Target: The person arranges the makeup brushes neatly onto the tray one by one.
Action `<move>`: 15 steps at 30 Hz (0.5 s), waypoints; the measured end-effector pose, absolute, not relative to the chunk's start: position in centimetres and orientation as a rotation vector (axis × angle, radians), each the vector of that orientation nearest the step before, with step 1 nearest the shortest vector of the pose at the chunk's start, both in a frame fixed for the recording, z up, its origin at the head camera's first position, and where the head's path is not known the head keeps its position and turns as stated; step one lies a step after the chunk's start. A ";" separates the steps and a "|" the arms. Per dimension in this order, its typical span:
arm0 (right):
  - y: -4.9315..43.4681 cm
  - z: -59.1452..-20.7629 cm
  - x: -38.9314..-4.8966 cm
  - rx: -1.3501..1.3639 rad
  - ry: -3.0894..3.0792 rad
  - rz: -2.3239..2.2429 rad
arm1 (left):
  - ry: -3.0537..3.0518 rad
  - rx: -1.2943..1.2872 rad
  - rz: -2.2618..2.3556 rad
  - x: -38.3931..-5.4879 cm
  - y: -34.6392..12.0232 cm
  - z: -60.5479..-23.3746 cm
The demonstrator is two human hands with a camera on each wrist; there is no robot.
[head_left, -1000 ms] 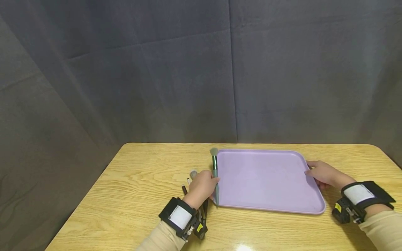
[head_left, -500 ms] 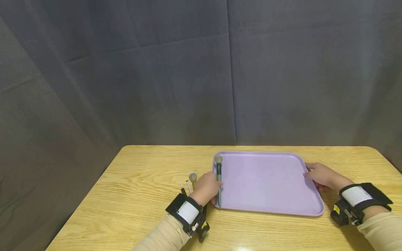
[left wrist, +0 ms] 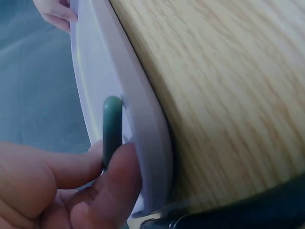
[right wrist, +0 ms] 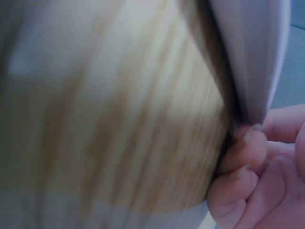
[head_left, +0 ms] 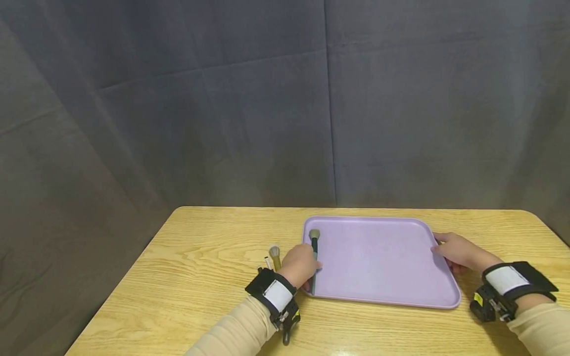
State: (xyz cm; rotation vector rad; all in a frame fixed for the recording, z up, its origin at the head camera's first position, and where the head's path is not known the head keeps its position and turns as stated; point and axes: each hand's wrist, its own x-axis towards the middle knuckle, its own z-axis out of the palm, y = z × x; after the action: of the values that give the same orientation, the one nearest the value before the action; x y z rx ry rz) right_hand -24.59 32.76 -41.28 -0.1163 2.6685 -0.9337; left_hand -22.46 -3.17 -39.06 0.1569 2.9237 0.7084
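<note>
In the head view, a lilac tray (head_left: 378,262) lies on the wooden table. My left hand (head_left: 300,264) is at its left end, pinching a green makeup brush (head_left: 314,244) just inside the rim. The bristle head points away from me. In the left wrist view, the rounded handle end (left wrist: 113,126) sticks up between thumb and fingers (left wrist: 125,164), close to the tray wall; whether it touches the tray I cannot tell. My right hand (head_left: 460,251) holds the tray's right rim. In the right wrist view, its curled fingers (right wrist: 238,176) are at the tray's edge.
Left of the tray lie several other brushes, among them one with a tan handle (head_left: 275,257) and a thin white-handled one (head_left: 268,263). My left wrist partly covers them. A grey curtain (head_left: 249,123) hangs behind the table.
My left hand has carried the green brush rightward and slightly nearer, from beside the tray's left rim to inside it. The right hand keeps its hold on the tray.
</note>
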 end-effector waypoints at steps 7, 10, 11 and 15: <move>32.8 -41.2 -24.8 -0.109 2.663 -0.933 | 2.929 0.104 0.693 -22.6 -2.8 -39.0; 32.7 -41.3 -24.9 -0.111 2.663 -0.936 | 2.935 0.087 0.681 -22.5 -2.8 -38.9; 32.7 -41.4 -24.9 -0.112 2.662 -0.938 | 2.935 0.082 0.684 -22.5 -2.7 -38.9; 32.7 -41.5 -25.0 -0.118 2.660 -0.943 | 2.906 0.065 0.740 -22.3 -2.8 -38.8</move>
State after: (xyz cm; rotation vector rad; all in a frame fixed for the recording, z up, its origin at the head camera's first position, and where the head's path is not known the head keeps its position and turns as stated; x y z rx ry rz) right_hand -24.96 32.69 -41.45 -0.1182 2.6601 -0.9426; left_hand -22.32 -2.84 -38.78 0.0650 2.9059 0.7398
